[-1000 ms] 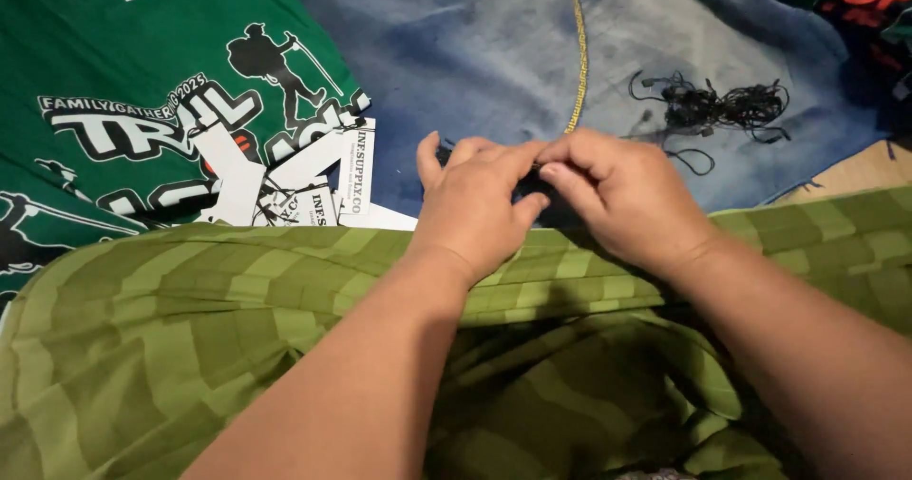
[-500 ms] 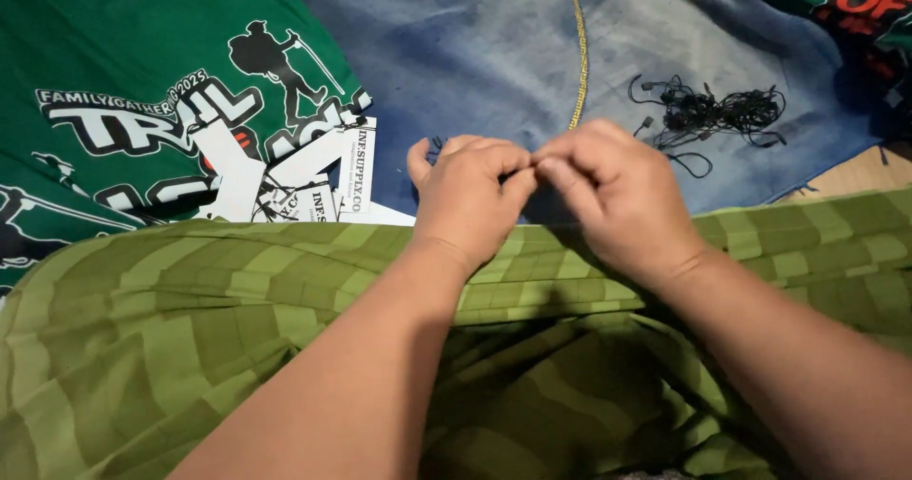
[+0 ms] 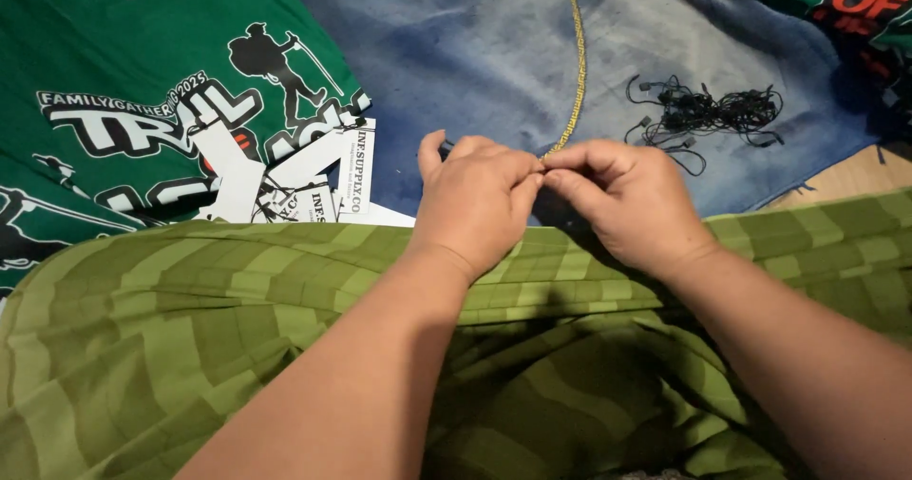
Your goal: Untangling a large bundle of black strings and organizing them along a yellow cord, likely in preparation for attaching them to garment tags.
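A green checked garment (image 3: 237, 337) is spread across the near part of the view. My left hand (image 3: 475, 200) and my right hand (image 3: 632, 204) meet at its far edge, fingertips pinched together over something too small to make out. Their knuckles hide what lies between them. A yellow cord (image 3: 576, 62) runs from the top of the view down to the pinch point.
A dark green printed shirt (image 3: 142, 81) lies at the left with several white paper tags (image 3: 313, 181) on it. A tangle of black loop strings (image 3: 708, 114) rests on blue-grey cloth (image 3: 456, 52). Another green shirt (image 3: 836, 5) is at the top right.
Both hands have closed tighter together at the garment's far edge; the left fingers went from spread to pinched.
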